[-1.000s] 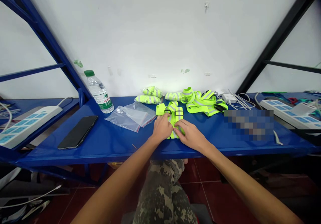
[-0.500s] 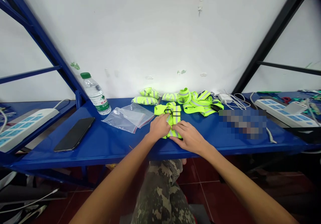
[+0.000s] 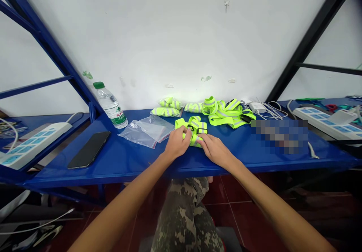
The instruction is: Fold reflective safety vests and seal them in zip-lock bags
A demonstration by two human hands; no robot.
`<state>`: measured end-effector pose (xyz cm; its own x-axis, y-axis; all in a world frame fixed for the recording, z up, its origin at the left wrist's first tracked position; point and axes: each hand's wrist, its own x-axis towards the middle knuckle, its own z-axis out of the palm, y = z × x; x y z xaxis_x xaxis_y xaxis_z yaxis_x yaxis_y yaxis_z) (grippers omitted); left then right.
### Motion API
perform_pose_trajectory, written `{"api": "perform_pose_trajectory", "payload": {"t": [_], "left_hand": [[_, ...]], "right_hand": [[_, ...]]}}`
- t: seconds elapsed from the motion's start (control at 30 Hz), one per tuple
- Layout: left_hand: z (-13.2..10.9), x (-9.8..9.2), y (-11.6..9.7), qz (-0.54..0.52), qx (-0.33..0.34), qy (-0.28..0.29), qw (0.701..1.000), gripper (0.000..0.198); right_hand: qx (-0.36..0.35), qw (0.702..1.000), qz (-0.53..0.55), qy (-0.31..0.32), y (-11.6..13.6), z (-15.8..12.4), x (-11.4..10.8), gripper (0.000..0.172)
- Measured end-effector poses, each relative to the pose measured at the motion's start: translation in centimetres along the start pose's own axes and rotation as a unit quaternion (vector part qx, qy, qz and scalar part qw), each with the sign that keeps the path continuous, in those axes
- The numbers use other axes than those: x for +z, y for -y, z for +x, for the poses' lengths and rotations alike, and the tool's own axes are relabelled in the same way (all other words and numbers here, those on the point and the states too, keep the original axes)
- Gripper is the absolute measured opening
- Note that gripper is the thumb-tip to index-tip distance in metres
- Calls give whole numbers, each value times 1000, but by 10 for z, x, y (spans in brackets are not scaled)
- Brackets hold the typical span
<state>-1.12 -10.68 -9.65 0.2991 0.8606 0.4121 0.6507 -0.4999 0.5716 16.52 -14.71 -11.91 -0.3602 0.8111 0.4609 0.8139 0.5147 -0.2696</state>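
Note:
A neon-yellow reflective strap (image 3: 194, 128) with grey bands lies bunched on the blue shelf (image 3: 135, 159) in front of me. My left hand (image 3: 177, 143) grips its left side with curled fingers. My right hand (image 3: 214, 149) presses and pinches its right side. Behind the strap lie two folded yellow straps (image 3: 167, 107) and a loose tangle of more yellow straps (image 3: 226, 113). Clear zip bags (image 3: 147, 130) lie just left of my hands.
A water bottle (image 3: 111, 105) stands at the back left, with a black phone (image 3: 88, 154) lying near the front edge. White power strips (image 3: 31, 145) sit at far left and far right (image 3: 328, 118). A white charger and cables (image 3: 264, 109) lie right of the straps.
Both hands have folded the strap's near end up toward the wall, so it is shorter and more bunched. The hands moved slightly farther from me.

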Motion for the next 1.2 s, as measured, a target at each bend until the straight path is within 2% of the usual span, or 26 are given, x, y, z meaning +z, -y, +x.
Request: {"api": "perform_pose_trajectory", "payload": {"t": [0.13, 0.27, 0.33, 0.43, 0.53, 0.6, 0.67, 0.8, 0.93, 1.03, 1.1, 1.2], "left_hand": [[16, 6, 4, 14, -46, 20, 999, 33], [28, 10, 13, 36, -19, 44, 998, 29], [29, 14, 16, 65, -42, 58, 995, 28], [27, 22, 16, 102, -88, 59, 989, 28], [27, 25, 15, 110, -89, 48, 989, 26], [29, 25, 15, 106, -89, 44, 989, 23], [32, 25, 14, 98, -94, 39, 990, 18], [33, 25, 12, 95, -91, -2, 991, 21], [27, 26, 10, 36, -72, -65, 995, 19], [23, 24, 11, -26, -81, -93, 992, 20], [22, 21, 12, -52, -89, -93, 990, 18], [25, 18, 15, -88, -101, -60, 989, 17]], "right_hand": [[25, 999, 8, 24, -3, 9, -4, 36], [-1, 1000, 11, -11, -8, 17, -3, 40], [-3, 999, -17, -37, -12, 20, 0, 42], [9, 998, -51, -29, -16, 26, 5, 43], [3, 999, -40, -31, -17, 28, 4, 36], [-22, 998, -34, -53, -14, 26, 1, 29], [-68, 996, -26, -47, -10, 20, -5, 25], [-125, 992, -16, 11, -4, 5, -17, 41], [-125, 990, -56, 36, 0, -6, -19, 29], [-117, 990, -79, 30, 1, -7, -16, 29], [-112, 990, -81, 24, 1, -5, -14, 30], [-98, 993, -65, 20, -1, -1, -14, 31]]}}
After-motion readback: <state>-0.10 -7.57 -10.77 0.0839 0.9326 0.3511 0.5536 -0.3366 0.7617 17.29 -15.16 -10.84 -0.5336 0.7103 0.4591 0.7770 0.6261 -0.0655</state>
